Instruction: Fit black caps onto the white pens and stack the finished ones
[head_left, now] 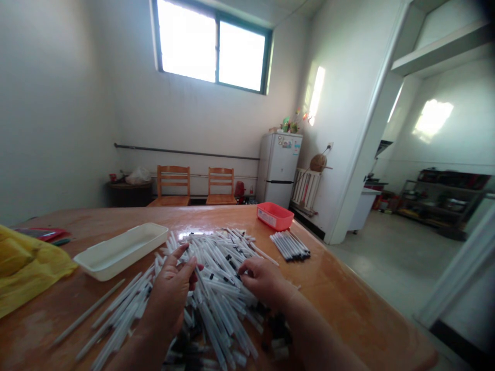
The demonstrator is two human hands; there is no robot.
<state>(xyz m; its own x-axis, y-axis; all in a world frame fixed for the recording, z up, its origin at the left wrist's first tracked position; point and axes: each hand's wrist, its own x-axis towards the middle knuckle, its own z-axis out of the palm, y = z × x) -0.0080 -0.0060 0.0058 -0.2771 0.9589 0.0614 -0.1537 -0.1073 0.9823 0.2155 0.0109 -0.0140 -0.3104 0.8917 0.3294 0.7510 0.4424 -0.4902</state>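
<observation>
A large heap of clear-white pen barrels [216,309], some with black ends, spreads over the wooden table in front of me. At the heap's left side is my left hand [172,283], with its index finger raised and its thumb and other fingers closed around what looks like a pen barrel [199,281]. Across from it, my right hand [263,278] has its fingers curled into a pinch over the heap, near a small black part. What it grips is hidden. A neat row of black-ended pens [290,246] lies beyond the right hand.
A long cream tray [87,265] stands left of the heap, and a red plastic basket [276,219] stands at the far right. A yellow bag [31,268] covers the left table edge. Two wooden chairs [173,183] and a fridge [276,170] are behind the table [348,309].
</observation>
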